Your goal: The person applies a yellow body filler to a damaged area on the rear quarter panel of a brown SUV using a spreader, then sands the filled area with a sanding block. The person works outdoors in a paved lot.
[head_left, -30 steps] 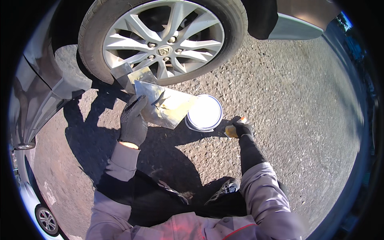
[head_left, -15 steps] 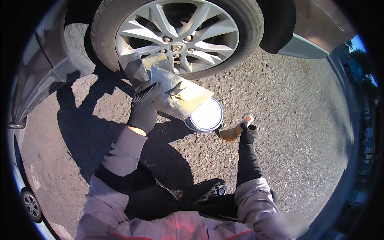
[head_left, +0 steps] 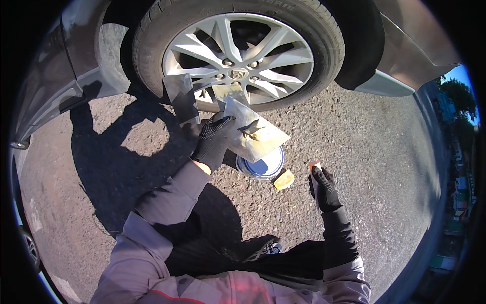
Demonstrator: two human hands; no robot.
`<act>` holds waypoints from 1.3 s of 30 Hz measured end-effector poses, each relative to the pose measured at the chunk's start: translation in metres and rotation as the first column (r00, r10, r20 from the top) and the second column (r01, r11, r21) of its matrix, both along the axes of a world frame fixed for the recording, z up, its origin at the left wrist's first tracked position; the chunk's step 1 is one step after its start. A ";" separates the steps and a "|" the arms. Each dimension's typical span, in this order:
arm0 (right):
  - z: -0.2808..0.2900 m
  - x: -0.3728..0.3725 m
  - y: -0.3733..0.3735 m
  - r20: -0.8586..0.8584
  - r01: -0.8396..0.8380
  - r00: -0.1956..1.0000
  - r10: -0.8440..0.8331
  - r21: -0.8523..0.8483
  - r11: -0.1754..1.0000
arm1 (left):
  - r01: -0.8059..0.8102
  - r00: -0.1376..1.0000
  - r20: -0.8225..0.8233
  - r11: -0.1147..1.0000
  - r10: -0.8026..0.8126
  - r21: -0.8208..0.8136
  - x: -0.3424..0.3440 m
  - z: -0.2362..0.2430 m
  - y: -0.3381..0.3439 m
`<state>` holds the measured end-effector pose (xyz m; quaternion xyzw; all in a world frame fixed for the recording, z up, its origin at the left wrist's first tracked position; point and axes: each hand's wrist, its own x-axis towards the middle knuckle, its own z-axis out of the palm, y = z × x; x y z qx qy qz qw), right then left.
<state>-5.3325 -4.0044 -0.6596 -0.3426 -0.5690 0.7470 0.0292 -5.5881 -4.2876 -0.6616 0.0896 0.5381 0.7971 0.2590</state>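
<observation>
My gloved left hand (head_left: 212,141) is closed on the edge of a flat, pale plate (head_left: 271,138) smeared with yellowish paste, tilted above a round tin (head_left: 260,166) with a white and blue top. Beyond that hand, a grey rectangular sheet (head_left: 180,99) and a smaller yellow-stained piece (head_left: 229,92) stand out against the wheel. Whether the hand grips these too, I cannot tell. Out to the right, my gloved right hand (head_left: 325,186) is wrapped round a slim white tube (head_left: 315,166) with an orange end. Between tin and tube, a small yellow piece (head_left: 284,180) lies on the ground.
A car wheel (head_left: 237,61) with silver spokes fills the top, under the dark car body (head_left: 415,48). Rough asphalt (head_left: 385,167) stretches to the right. My shadow (head_left: 121,177) falls on the left. Part of another car (head_left: 31,251) shows at the lower left.
My right hand with the tube has moved right and nearer to me, away from the yellow piece. The left hand still holds the plate over the tin. The whole view has shifted slightly.
</observation>
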 end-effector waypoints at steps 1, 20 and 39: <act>0.000 -0.012 -0.011 0.170 -0.128 0.981 0.094 0.203 0.971 | -0.034 0.999 0.037 0.999 0.033 0.013 -0.001 0.000 -0.001; -0.069 -0.047 -0.017 0.545 -0.680 0.734 0.407 0.587 0.439 | -0.161 0.971 -0.196 0.980 0.135 -0.121 -0.012 -0.006 -0.027; -0.082 -0.037 -0.010 0.493 -0.656 0.675 0.548 0.742 0.140 | -0.137 0.990 -0.030 0.989 0.136 -0.054 -0.011 0.003 -0.029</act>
